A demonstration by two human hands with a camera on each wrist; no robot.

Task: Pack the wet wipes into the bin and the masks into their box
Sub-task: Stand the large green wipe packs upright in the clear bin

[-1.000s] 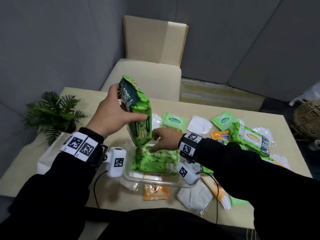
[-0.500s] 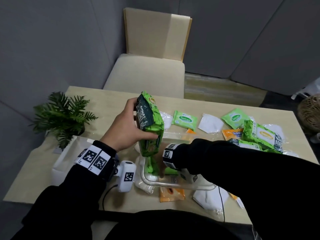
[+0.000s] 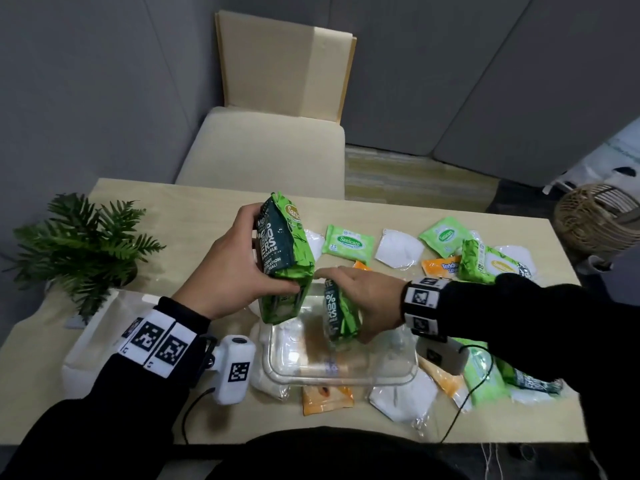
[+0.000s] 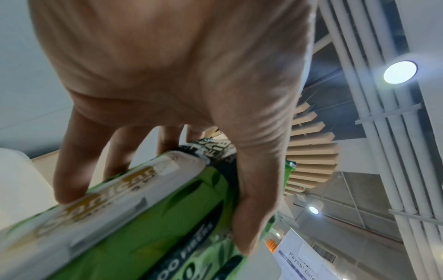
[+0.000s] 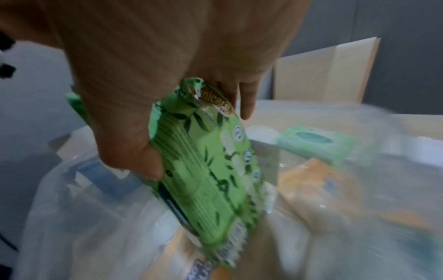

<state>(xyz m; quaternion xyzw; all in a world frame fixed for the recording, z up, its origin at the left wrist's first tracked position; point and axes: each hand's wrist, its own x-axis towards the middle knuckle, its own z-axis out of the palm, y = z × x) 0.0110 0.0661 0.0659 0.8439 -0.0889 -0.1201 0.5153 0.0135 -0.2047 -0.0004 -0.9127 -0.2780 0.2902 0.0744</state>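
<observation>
Wipes first: I am loading the clear bin, and both my hands are full. My left hand grips one big green pack upright, thumb on the near face and fingers spread across the far one, held above the bin's left end. My right hand wraps around a second green pack, standing on its short end, its lower edge down inside the bin; whether it touches the bottom I cannot tell, since the right wrist view is blurred. Something orange shows through the bin's floor below that pack, inside or underneath I cannot say.

Next, I judge, the right pack needs to be laid down or stood against a wall so my fingers can let go without it toppling, then the left pack lowered in beside it. Both are soft and bulky, so the fit will be snug.

Beyond my right hand more wipes lie on the counter: a small green pack, an orange pack, another large green pack. A bagged white mask lies among them, another mask nearer me. The white box under my left wrist is probably for the masks.
</observation>
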